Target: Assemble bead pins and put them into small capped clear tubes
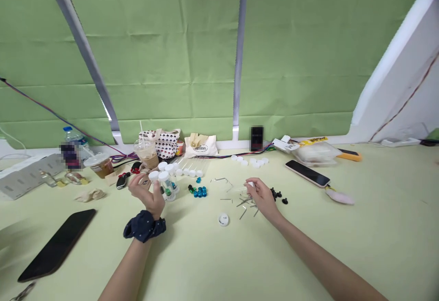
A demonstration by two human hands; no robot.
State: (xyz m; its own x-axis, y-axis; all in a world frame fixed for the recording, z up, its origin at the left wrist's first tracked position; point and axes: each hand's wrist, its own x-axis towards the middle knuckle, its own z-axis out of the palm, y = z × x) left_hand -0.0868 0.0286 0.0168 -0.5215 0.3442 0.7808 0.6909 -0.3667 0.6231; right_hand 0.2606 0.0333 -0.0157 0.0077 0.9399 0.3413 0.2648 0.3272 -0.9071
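My left hand [149, 198] is beside a group of upright clear tubes [166, 184] with white caps, some with green or blue pieces inside. Its thumb and fingers stand apart, and nothing shows between them. A small clear tube with a white cap [251, 185] is pinched in my right hand [262, 198], its body hard to make out. Below that hand lie several L-shaped hex keys [244, 202], and black knob-like pieces [284, 200] are just right of it. A white round cap [223, 219] with small bits inside lies nearer me. Blue shiny balls [200, 192] sit between the hands.
Capped clear tubes [188, 171] lie behind the blue balls; loose white caps [254, 161] are farther back. Phones rest at right [307, 173] and left [58, 246]. Drink cups [147, 153], pouches [200, 146], a plastic container [317, 153] and cables line the back by the green curtain.
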